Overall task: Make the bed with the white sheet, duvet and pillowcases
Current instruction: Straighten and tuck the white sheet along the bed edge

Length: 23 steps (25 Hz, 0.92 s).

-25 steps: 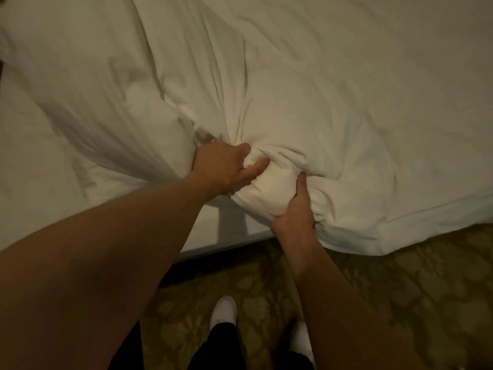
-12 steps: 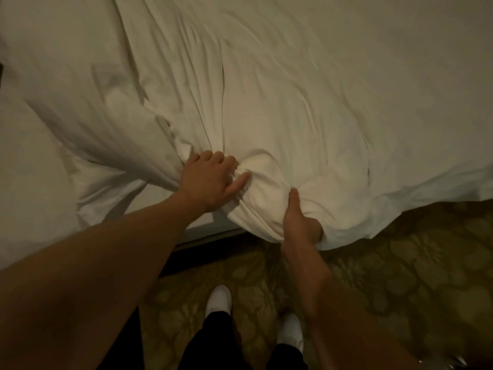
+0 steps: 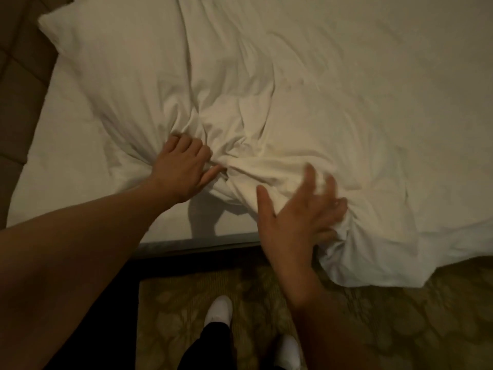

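Big rumpled white fabric duvet lies bunched across the white-sheeted bed, corner drooping over the edge. You're mid-spread. Your left hand clenches a fold; right hand blurred, fingers splayed, released. Next: regrip, pull flat.

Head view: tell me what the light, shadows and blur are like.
Head view: dim, warm light; the white duvet looks yellowish. The left hand is fairly sharp and throws a dark shadow on the sheet just below it. The right hand has smeared, ghosted fingers from motion. The carpet is murky and the frame edges bend from the wide lens.
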Tool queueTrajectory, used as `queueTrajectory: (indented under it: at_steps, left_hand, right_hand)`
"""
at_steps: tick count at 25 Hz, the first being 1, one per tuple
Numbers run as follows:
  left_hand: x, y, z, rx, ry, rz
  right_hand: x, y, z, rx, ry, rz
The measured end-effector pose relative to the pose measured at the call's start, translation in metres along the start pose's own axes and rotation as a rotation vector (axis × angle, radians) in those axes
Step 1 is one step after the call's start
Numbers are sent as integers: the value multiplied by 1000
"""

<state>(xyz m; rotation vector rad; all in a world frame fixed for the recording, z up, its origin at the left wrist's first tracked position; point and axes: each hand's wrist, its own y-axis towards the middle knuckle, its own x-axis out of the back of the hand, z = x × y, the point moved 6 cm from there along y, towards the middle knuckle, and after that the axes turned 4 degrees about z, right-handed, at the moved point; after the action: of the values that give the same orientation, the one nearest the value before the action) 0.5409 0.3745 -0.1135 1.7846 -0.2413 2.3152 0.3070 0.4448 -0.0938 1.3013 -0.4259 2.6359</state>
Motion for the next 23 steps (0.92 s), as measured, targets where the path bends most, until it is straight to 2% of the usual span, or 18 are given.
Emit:
queueTrajectory:
  at_steps: [1,4,7,11,14,16,19,21,23]
  left_hand:
    - [-2,-1,-5,-26,-1,-42]
    - [-6,-8,-26,-85,-45,-173]
    - [-15,-12,-41,-157,-97,-283]
    - [-29,-12,-42,-124,-42,-277]
    - [-28,-8,-36,-67,-122,-154]
    - [-23,-17,-20,-44,-172,-135]
    - [-18,-45,14,-73,-168,-54]
    - [-14,-63,30,-67,-169,-83]
    - [-12,-77,35,-14,-160,-196]
  right_hand:
    - [-10,5,14,95,-112,60]
    - [-49,24,21,93,-302,283]
    - [-65,36,9,142,-450,369]
    - [-76,54,0,294,-679,360]
    - [-66,61,2,371,-647,232]
    - [-49,68,-3,414,-631,242]
    - [-33,72,-15,486,-707,370]
    - [-34,60,-9,469,-704,403]
    - [-45,44,4,447,-653,379]
